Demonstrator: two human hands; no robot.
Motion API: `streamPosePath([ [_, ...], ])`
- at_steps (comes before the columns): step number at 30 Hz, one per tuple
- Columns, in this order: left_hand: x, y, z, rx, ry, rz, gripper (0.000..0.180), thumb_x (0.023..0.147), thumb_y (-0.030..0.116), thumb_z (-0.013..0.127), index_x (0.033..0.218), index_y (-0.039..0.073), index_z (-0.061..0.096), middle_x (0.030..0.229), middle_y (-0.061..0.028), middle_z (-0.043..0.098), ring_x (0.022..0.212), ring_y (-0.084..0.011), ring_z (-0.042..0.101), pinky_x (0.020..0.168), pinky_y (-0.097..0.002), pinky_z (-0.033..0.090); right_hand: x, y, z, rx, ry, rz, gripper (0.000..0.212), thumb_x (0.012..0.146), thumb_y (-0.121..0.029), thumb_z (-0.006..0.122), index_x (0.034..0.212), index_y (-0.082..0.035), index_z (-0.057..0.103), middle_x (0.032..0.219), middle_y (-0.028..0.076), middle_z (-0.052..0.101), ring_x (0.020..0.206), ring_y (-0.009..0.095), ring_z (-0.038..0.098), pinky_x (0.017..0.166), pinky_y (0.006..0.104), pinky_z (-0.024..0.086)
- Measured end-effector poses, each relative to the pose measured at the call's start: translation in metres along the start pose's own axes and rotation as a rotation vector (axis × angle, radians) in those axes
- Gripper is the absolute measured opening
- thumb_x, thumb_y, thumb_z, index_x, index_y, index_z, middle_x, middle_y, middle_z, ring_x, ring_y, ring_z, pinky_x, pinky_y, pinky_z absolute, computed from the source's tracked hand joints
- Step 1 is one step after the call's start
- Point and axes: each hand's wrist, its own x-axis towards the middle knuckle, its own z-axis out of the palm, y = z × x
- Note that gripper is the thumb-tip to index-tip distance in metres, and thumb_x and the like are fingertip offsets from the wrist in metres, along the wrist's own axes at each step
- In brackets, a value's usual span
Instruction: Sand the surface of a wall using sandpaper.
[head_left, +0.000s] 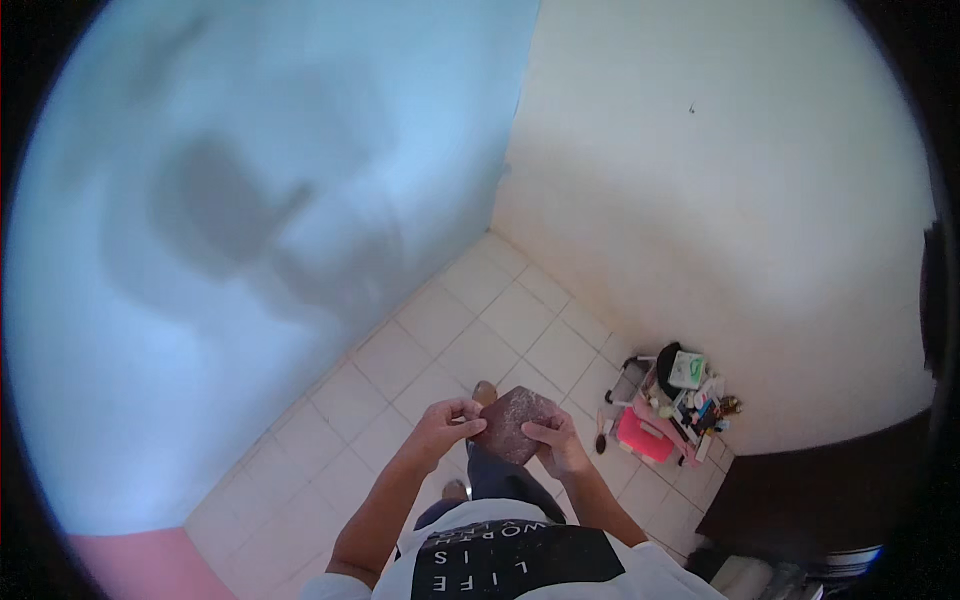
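A: What are the hands doing?
B: The left hand and right hand both grip a flat reddish-brown pad, held at chest height above the white tiled floor.
A: Anything nearby?
B: A pink rack of clutter stands against the cream wall, to the right.

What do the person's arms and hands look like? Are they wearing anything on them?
Both forearms are bare, with no long sleeves, and come up from the bottom of the picture. The left hand and right hand wear no gloves. No watch, ring or bracelet can be made out. At the shoulders, short white shirt sleeves begin.
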Motion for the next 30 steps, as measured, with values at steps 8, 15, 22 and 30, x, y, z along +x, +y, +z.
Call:
streamPosePath([
  [8, 0.132, 0.052, -0.047, 0.302, -0.062, -0.028, 0.029, 0.081, 0.014, 0.076, 0.104, 0.003, 0.063, 0.088, -0.0025, 0.062, 0.079, -0.0116, 0.06, 0.073, -0.0261, 0.049, 0.136, -0.034, -0.055, -0.221, -0.032, 0.099, 0.041, 0.077, 0.0, 0.076, 0.115, 0.001, 0.061, 0.103, 0.007, 0.067, 0.095, 0.018, 0.063, 0.086, 0.0332, 0.051],
  [15, 0.217, 0.128, -0.061, 0.614, 0.003, 0.152, 0.031, 0.075, 0.011, 0.079, 0.099, 0.003, 0.062, 0.084, -0.003, 0.063, 0.069, -0.0101, 0.059, 0.065, -0.0272, 0.05, 0.221, -0.086, -0.011, -0.202, -0.067, -0.186, 0.051, 0.081, -0.004, 0.075, 0.128, -0.001, 0.055, 0.111, 0.006, 0.065, 0.102, 0.015, 0.06, 0.088, 0.0324, 0.05],
  [22, 0.343, 0.166, -0.111, 0.712, 0.005, 0.15, 0.034, 0.075, 0.016, 0.081, 0.098, 0.002, 0.06, 0.089, -0.0087, 0.065, 0.069, -0.0171, 0.062, 0.065, -0.0305, 0.052, 0.326, -0.105, -0.009, -0.055, 0.252, -0.129, 0.035, 0.09, -0.009, 0.065, 0.122, 0.003, 0.059, 0.112, 0.008, 0.065, 0.1, 0.018, 0.062, 0.088, 0.035, 0.05],
  [30, 0.514, 0.23, -0.18, 0.711, -0.183, 0.332, 0.032, 0.086, 0.026, 0.071, 0.1, 0.0, 0.059, 0.096, -0.0121, 0.062, 0.077, -0.0205, 0.064, 0.075, -0.0325, 0.052, 0.414, -0.316, -0.042, -0.634, 1.142, -0.966, 0.032, 0.094, -0.002, 0.052, 0.124, 0.004, 0.061, 0.081, 0.0, 0.057, 0.076, 0.009, 0.051, 0.068, 0.0261, 0.046],
])
